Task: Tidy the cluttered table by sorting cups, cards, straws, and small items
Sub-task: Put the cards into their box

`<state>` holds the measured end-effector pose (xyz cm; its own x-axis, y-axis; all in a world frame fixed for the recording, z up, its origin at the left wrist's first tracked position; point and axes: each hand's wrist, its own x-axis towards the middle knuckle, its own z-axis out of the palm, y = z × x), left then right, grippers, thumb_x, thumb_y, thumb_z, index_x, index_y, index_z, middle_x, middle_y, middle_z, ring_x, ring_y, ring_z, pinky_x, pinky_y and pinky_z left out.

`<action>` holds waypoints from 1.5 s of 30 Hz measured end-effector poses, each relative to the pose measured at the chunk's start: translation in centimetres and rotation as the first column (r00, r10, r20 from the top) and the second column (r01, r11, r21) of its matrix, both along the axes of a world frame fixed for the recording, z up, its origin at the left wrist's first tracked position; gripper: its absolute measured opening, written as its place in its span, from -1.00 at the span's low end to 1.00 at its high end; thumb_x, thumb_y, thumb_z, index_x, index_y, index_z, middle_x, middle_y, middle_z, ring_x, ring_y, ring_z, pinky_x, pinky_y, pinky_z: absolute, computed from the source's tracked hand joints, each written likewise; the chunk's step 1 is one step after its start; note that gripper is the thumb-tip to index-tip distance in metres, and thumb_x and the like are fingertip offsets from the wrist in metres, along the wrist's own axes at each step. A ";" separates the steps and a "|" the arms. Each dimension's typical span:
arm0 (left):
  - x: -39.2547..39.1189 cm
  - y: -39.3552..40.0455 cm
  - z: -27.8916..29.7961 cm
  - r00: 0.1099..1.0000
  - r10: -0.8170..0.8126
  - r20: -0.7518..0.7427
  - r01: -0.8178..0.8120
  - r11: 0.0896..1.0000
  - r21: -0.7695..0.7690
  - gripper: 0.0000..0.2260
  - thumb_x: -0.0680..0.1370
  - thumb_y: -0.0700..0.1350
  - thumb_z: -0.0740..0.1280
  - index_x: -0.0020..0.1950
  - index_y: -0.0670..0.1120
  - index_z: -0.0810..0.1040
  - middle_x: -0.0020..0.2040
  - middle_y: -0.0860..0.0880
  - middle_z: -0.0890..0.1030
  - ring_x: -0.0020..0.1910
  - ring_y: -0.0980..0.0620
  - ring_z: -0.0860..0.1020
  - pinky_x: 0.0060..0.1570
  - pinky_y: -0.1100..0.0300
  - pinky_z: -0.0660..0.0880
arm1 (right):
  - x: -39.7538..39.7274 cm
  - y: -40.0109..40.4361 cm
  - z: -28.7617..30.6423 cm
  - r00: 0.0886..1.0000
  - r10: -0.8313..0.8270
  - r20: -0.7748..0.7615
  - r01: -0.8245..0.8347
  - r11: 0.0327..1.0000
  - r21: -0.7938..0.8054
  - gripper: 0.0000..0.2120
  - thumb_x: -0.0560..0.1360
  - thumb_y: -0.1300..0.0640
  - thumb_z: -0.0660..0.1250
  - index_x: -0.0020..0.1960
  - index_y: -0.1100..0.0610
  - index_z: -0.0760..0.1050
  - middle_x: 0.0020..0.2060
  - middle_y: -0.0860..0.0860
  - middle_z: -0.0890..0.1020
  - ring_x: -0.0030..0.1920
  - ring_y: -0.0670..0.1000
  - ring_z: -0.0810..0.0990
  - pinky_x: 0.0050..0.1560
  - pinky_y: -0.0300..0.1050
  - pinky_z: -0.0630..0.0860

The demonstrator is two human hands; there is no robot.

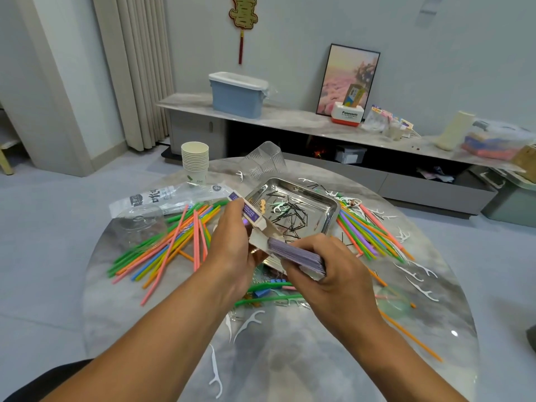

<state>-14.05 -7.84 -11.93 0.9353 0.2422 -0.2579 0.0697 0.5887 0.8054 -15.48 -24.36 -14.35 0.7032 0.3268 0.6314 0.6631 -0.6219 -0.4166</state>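
— What stands on the long sideboard (pixel 290 118)?
— A blue lidded bin (pixel 236 95), a framed picture (pixel 346 79) leaning on the wall, a Panasonic box (pixel 348 116).
— And above?
— A red knot ornament (pixel 243 23).

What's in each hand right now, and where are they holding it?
Left hand grips the open card box around its body; right hand grips the deck of cards at its near end.

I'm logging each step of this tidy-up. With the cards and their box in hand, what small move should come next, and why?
Probably slide the deck of cards into the card box. The right hand grips the squared-up deck with its end at the box's open flap, and the left hand holds the box tilted toward it.
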 end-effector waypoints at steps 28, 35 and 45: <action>-1.7 -2.2 -0.4 0.937 -0.325 -0.127 0.279 0.917 -0.286 -0.65 0.62 0.05 0.33 0.05 -0.26 0.63 0.02 -0.29 0.68 0.10 -0.22 0.67 0.04 -0.11 0.62 | -1.4 0.8 1.5 0.905 0.192 -0.379 0.107 0.761 0.639 -0.70 0.38 0.27 0.60 -0.09 -0.04 0.57 -0.17 -0.02 0.69 -0.16 -0.04 0.68 -0.18 -0.11 0.65; -1.4 -1.9 -0.2 0.898 -0.410 -0.162 0.397 0.912 -0.103 -0.63 0.64 0.03 0.23 0.27 -0.20 0.60 0.14 -0.29 0.66 -0.01 -0.18 0.63 -0.15 0.00 0.68 | -2.0 0.9 1.9 0.916 0.198 -0.350 0.114 0.707 0.698 -0.72 0.39 0.31 0.57 -0.07 0.03 0.55 -0.19 0.00 0.69 -0.20 -0.06 0.69 -0.30 -0.26 0.59; -1.2 -1.8 -0.5 0.944 -0.330 0.001 0.330 0.943 -0.038 -0.53 0.63 -0.15 0.33 0.46 0.26 0.37 0.00 -0.16 0.66 -0.14 -0.16 0.57 -0.06 -0.09 0.58 | -0.7 0.5 2.6 0.891 0.212 -0.402 0.233 0.545 0.805 -0.73 0.40 0.31 0.55 0.02 0.11 0.58 -0.16 -0.04 0.74 -0.15 -0.05 0.73 -0.17 -0.24 0.62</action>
<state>-15.20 -9.61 -12.47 0.9598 -0.0894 -0.2662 0.2693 0.5612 0.7826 -16.22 -23.91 -11.72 0.9487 -0.1853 0.2561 0.2834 0.1397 -0.9488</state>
